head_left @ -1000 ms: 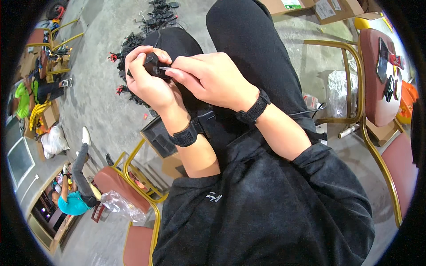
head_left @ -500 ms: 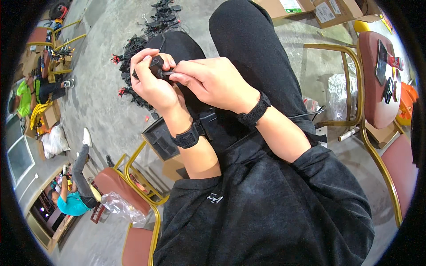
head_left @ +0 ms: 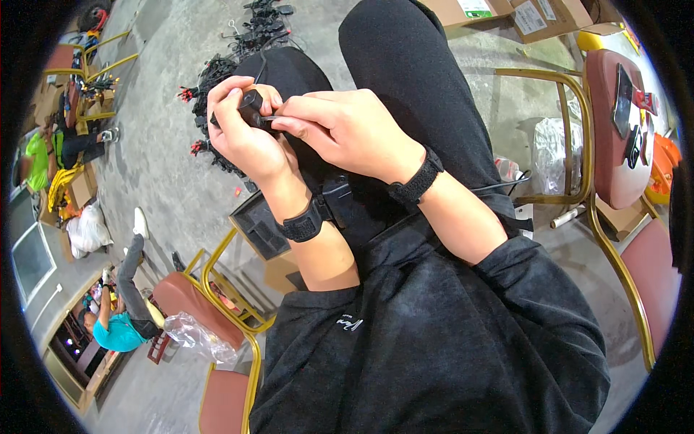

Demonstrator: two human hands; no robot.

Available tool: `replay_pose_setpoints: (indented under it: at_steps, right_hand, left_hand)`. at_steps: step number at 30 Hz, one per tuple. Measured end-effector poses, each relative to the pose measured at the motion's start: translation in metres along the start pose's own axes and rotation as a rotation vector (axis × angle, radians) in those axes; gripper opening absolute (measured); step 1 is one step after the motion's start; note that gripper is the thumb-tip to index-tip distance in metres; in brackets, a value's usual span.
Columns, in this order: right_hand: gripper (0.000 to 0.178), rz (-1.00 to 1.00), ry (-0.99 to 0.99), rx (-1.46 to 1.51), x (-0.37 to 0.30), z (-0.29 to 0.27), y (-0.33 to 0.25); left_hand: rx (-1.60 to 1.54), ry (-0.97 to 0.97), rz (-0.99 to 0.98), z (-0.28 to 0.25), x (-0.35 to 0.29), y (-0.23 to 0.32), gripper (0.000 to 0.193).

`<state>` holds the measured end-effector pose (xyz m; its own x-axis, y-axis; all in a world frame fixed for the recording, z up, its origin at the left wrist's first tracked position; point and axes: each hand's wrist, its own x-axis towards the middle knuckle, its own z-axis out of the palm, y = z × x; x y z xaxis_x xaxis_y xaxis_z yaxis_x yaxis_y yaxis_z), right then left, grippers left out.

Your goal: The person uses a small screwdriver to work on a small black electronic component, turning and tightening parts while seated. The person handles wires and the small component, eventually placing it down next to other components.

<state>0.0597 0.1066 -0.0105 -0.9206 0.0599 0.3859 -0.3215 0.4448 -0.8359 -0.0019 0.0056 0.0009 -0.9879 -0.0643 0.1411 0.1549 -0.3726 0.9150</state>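
Left hand (head_left: 254,148) curling its fingers around a small black device (head_left: 249,106), the device sitting above the left thigh (head_left: 293,72), right hand (head_left: 358,134) pinching a thin grey rod (head_left: 268,118) between thumb and forefinger, rod pointing at the device, black cables (head_left: 215,74) lying on the concrete floor (head_left: 163,79)

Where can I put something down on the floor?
Try the grey floor between the black cables and the white shoe. It's crowded on the right-hand chair seat, under the dark slab, and where the left hand and right hand meet at the black piece.
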Motion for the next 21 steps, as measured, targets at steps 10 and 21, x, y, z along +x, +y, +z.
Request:
replay_pose_setpoints:
  at_steps: [10,21]
  right_hand:
    - [0.014,0.0,0.01,0.006,-0.001,0.0007,0.0006]
    - [0.012,-0.014,0.013,-0.056,-0.0007,0.0015,-0.0007]
  left_hand:
    - [0.013,-0.008,-0.026,0.0003,-0.0005,0.0017,0.015]
    - [0.02,-0.009,-0.024,0.0003,-0.0008,0.0027,0.016]
